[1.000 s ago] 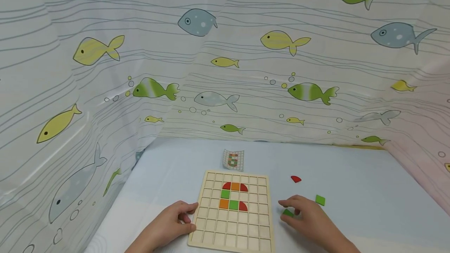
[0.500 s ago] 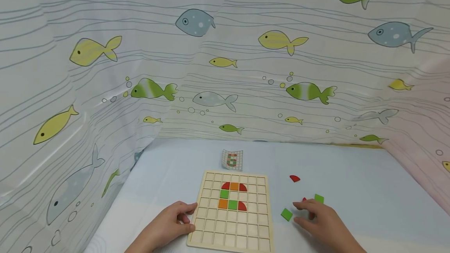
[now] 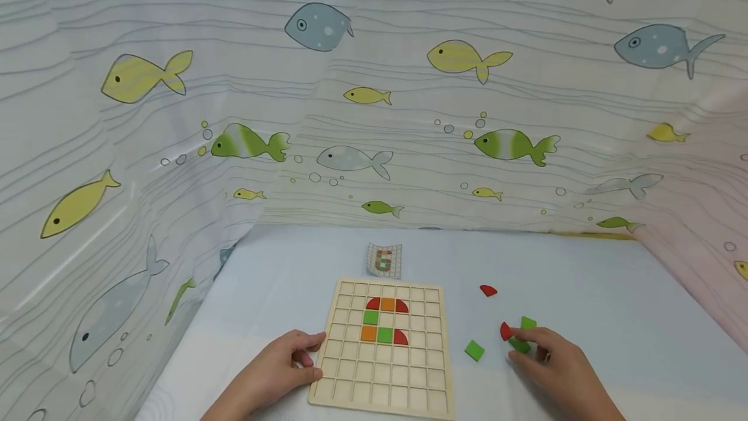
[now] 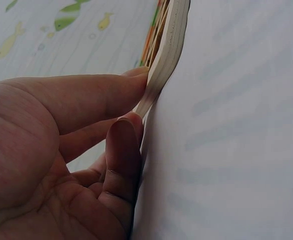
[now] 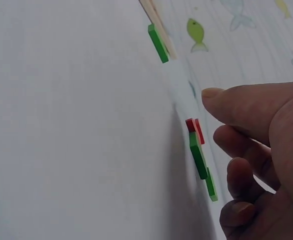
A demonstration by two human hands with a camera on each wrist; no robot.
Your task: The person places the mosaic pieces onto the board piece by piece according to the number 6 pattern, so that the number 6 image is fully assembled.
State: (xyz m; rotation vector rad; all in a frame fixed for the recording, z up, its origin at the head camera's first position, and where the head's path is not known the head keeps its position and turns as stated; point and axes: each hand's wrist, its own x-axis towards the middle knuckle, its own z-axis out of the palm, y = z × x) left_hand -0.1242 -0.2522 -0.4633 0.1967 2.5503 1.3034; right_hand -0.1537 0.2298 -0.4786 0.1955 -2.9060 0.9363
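My left hand (image 3: 277, 366) grips the left edge of a square-gridded wooden board (image 3: 380, 375). In the left wrist view the thumb lies against the board's side (image 4: 166, 55), and a fingertip shows past it. Red quarter-circle, orange and green square tiles sit in the board's upper cells. To the right of the board, my right hand (image 3: 552, 356) hovers over loose tiles, thumb and fingers apart. At its fingertips are a red quarter-circle tile (image 3: 505, 331) and a green tile (image 3: 519, 345), partly hidden. In the right wrist view, a gap separates the fingers from the green tile (image 5: 197, 155).
A lone green square tile (image 3: 474, 350) lies between board and right hand. Farther back are a red quarter-circle tile (image 3: 487, 290) and another green tile (image 3: 528, 323). Behind the board lies a small pattern card (image 3: 384, 260). A fish-print sheet (image 3: 409, 115) encloses the table.
My right hand has moved right, away from the green square tile, to the tiles farther right. A red and a green tile there have come into sight. The left hand stays at the board.
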